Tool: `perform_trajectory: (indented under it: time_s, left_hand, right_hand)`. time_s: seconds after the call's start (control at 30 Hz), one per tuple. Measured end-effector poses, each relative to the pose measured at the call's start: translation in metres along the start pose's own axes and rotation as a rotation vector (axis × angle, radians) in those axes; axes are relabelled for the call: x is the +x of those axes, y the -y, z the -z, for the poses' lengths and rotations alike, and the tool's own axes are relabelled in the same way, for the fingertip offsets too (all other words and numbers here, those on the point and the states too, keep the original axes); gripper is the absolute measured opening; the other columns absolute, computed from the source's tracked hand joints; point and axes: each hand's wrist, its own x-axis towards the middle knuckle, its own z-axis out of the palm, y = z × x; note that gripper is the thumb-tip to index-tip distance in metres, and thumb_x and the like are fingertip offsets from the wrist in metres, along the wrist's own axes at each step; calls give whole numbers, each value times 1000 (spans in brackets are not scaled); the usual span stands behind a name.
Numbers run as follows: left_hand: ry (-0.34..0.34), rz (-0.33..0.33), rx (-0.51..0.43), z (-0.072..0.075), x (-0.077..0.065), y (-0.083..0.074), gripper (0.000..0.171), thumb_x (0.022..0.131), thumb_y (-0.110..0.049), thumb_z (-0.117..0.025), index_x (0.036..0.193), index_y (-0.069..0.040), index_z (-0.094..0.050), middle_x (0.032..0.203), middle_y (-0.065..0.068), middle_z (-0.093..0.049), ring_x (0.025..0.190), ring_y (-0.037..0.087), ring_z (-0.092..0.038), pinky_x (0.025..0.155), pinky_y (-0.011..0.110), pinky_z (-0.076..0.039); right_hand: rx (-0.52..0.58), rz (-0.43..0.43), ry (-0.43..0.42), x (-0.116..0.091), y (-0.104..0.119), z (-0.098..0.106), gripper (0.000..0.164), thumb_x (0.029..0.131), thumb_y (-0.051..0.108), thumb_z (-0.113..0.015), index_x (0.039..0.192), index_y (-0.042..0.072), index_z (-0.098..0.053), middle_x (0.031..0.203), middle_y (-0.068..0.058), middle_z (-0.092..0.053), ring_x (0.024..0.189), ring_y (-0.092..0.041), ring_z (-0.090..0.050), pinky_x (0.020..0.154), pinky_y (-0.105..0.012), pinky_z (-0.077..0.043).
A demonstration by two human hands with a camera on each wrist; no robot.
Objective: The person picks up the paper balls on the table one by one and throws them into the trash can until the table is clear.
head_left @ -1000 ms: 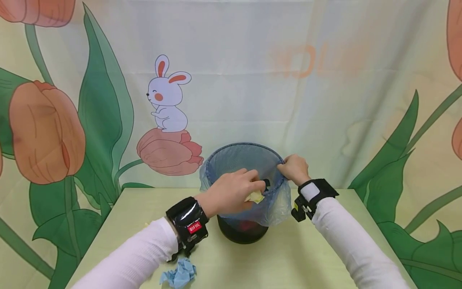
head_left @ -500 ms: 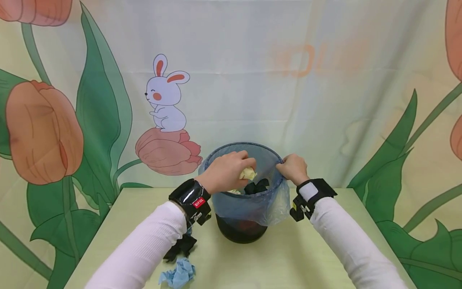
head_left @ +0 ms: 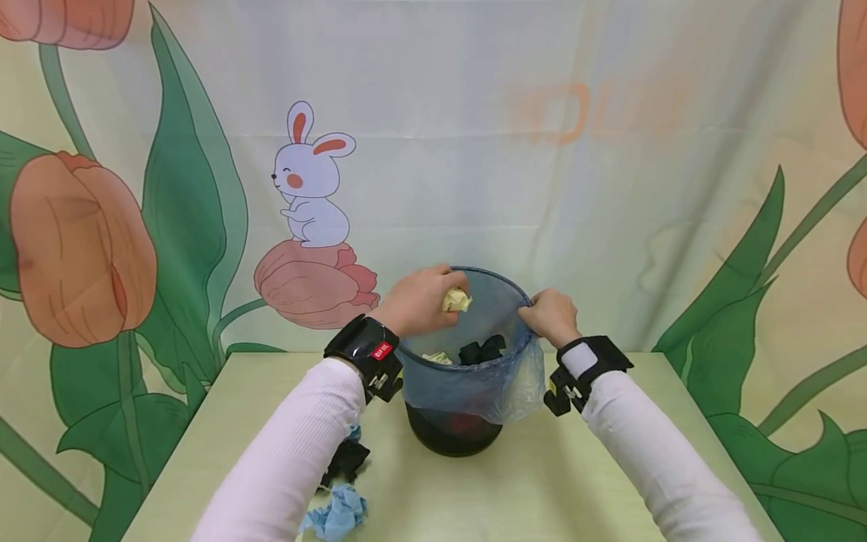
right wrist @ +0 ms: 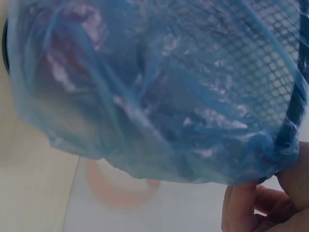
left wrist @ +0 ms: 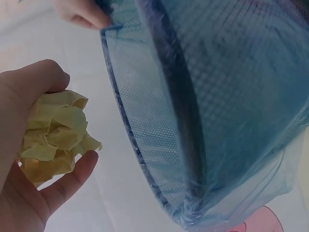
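A crumpled ball of pale yellow paper [left wrist: 55, 130] is held between the thumb and fingers of my left hand [head_left: 421, 301], above the left part of the bin's mouth. The mesh trash bin [head_left: 452, 436] stands on the table, lined with a translucent blue plastic bag [head_left: 454, 391] folded over its rim. My right hand [head_left: 552, 316] pinches the bag and rim on the right side. Inside lie a crumpled black piece [head_left: 482, 351] and another pale yellow crumpled piece [head_left: 436, 357]; the bottom of the bin is hidden.
Left of the bin, a crumpled blue piece [head_left: 336, 513] and a crumpled black piece [head_left: 347, 459] lie on the table [head_left: 555, 497], partly behind the left sleeve. A patterned curtain [head_left: 433, 113] hangs close behind the bin.
My left hand has moved up and to the left with the yellow paper ball, from before the bin's front rim to over its mouth. My right hand has stayed at the rim.
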Motion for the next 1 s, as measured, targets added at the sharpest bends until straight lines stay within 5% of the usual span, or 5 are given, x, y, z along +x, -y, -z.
perform_trajectory:
  time_s: [0.8, 1.0]
  left_hand:
    - [-28, 75, -39, -4, 8, 9, 42, 78, -28, -69, 115, -15, -56, 106, 6, -53, 83, 19, -51, 64, 28, -46]
    - [-17, 79, -36, -5, 8, 9, 55, 79, -35, -68, 127, -17, -51, 121, 6, -50, 101, 22, -50, 76, 33, -49]
  right_hand:
    - [5, -9, 7, 0, 0, 1, 38, 75, 7, -51, 44, 16, -32, 42, 5, -28, 34, -9, -31, 39, -20, -15]
    - [16, -4, 5, 1, -2, 0, 36, 74, 6, -50, 43, 16, -33, 41, 4, -29, 34, -11, -34, 39, -19, -15]
